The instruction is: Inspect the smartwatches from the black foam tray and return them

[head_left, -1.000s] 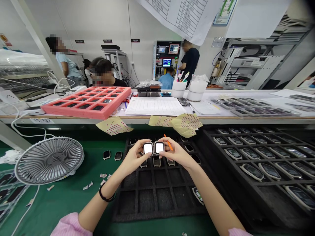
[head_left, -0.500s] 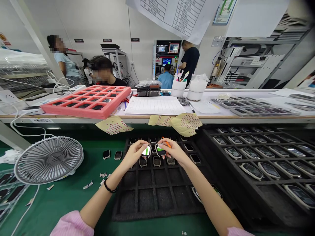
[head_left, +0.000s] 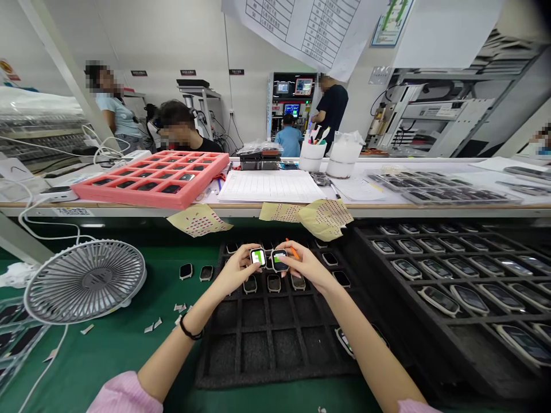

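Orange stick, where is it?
Near the middle of the head view, the orange stick is in the right hand, just above and right of the watch that hand holds.

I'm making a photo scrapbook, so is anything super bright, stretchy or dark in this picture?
In the head view, the left watch glows white and green in the left hand; in the same head view, watches in the black tray look stretched near the right edge; and the head view's top-right corner goes dark.
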`<state>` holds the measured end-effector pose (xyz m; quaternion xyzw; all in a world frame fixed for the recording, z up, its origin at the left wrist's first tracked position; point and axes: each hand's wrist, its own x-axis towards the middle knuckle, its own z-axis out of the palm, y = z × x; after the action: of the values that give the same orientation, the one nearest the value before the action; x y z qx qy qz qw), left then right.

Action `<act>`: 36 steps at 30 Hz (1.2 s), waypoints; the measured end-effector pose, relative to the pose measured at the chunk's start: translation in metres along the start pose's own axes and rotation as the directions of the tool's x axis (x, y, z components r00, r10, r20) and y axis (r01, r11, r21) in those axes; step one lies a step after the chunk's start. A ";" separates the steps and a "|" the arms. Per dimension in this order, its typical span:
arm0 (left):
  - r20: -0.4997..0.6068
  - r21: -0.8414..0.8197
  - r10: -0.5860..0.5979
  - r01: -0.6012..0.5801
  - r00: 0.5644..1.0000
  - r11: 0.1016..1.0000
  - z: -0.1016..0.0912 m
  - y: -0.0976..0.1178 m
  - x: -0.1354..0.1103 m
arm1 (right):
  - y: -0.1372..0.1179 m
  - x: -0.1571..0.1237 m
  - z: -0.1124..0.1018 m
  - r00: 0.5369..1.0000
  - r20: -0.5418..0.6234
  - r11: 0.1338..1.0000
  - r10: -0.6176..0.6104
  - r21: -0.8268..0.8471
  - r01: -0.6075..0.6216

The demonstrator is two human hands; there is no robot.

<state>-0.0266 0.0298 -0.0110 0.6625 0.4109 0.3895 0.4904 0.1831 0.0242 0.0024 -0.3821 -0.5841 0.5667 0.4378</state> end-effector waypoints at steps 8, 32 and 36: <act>-0.052 0.000 -0.025 0.025 0.998 1.000 -0.001 0.007 0.000 | 0.006 0.003 0.001 0.999 -0.034 1.000 -0.008 -0.014 0.007; -0.084 0.001 -0.028 0.029 0.996 1.000 -0.003 0.009 0.000 | 0.001 0.000 -0.003 0.999 0.053 1.000 -0.010 -0.002 0.011; -0.042 -0.030 -0.008 0.007 0.999 1.000 -0.002 0.007 0.000 | 0.002 0.002 -0.003 1.000 -0.028 1.000 -0.001 0.008 0.001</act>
<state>-0.0276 0.0289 -0.0039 0.6450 0.4179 0.4078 0.4930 0.1858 0.0269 0.0005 -0.3881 -0.5759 0.5632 0.4478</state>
